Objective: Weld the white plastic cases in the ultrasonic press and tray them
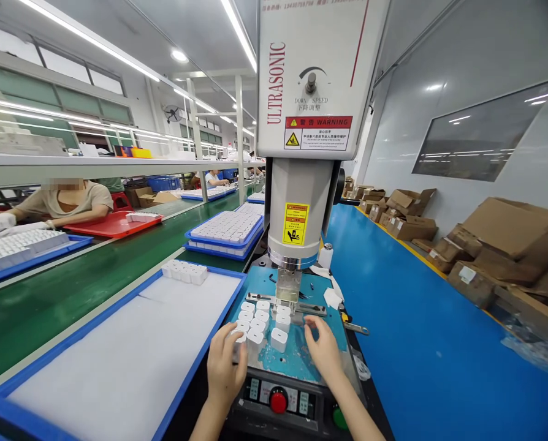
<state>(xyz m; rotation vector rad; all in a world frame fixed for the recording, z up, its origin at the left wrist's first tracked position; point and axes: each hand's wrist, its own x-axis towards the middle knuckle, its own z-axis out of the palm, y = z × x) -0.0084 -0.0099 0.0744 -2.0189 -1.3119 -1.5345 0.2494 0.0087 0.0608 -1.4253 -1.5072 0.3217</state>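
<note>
My left hand [223, 366] is closed around the near-left white plastic block [240, 337], with the thumb in front and the fingers at its left side. Several more white blocks [257, 325] stand upright beside it in two columns on the blue work plate. A shorter column of blocks, its nearest block [279, 340] toward me, leads up to the metal welding horn [288, 285] of the ultrasonic machine [317, 73]. To the right of that column, my right hand [323, 350] is open, its fingers curved and apart, holding nothing.
A red button [278, 401] and a green button [339, 418] sit on the machine's front. At left lies a blue-rimmed tray [195, 367] with a row of blocks [184, 271] at its far end. Stacked full trays [223, 236] stand beyond. A co-worker [67, 202] sits across the green belt.
</note>
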